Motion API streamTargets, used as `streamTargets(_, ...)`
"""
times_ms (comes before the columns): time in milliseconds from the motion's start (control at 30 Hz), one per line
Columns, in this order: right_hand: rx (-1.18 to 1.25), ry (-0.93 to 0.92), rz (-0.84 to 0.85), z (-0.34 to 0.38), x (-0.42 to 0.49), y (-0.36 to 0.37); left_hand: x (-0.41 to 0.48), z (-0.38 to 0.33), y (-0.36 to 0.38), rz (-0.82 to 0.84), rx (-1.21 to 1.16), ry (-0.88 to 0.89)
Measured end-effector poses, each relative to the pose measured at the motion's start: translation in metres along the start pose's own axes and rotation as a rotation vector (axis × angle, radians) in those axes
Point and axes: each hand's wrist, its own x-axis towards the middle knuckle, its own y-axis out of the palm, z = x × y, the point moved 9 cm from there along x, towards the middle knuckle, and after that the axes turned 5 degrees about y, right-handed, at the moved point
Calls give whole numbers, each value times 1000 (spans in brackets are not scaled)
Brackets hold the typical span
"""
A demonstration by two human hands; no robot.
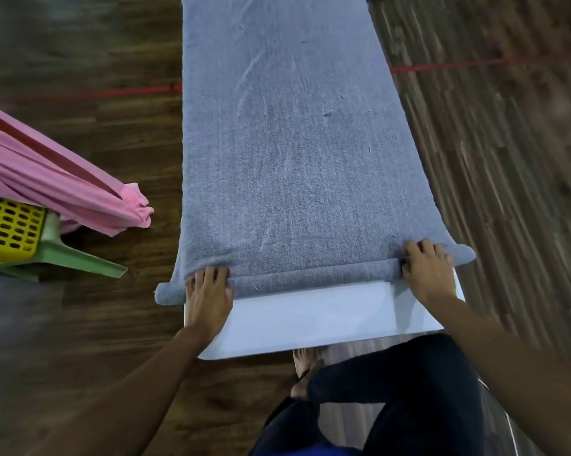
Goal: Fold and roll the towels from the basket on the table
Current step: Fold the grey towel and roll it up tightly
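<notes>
Head view: a grey towel (294,153) was laid lengthwise along the white worktop (310,324), with its near end turned into a thin roll (313,278). The left hand (208,292) and right hand (429,273) were set near the roll's two ends, fingers (211,274) curled over it. A pink towel (57,182) was draped over the yellow basket (7,228), well apart on the left.

Dim, soft indoor light with a cool cast; shadows are faint. The bare white strip of the desk (310,317) at its near edge is the brightest patch. The grey towel (294,159) is fairly sharp, but the wooden floor (508,159) smears into motion-blur streaks. Wide-angle bending bows the towel's long edges. The dark trousers (409,390) lose detail.
</notes>
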Motion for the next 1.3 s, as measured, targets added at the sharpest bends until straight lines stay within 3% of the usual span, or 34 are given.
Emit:
streamTargets(133, 182, -33, -34, 3, -7, -5, -12, -10, -13, -112, -24, 88)
streamTargets(300, 79, -151, -73, 3, -22, 0, -21, -19, -8, -64, -51, 181)
streamTargets(567, 61, -94, -34, -3, -5, -7, -1, -18, -14, -9, -110, 60)
streamTargets(767, -44, -94, 168, -14, 8, 1, -4, -17, -12, 64, -118, -56)
streamTargets(1000, 192, -241, -78, -15, -1, -17, -16, -18, -19, -120, 35, -49)
streamTargets(1300, 103, -219, 60, -10, -6, 2, -16, -16, -9, -8, -109, -119)
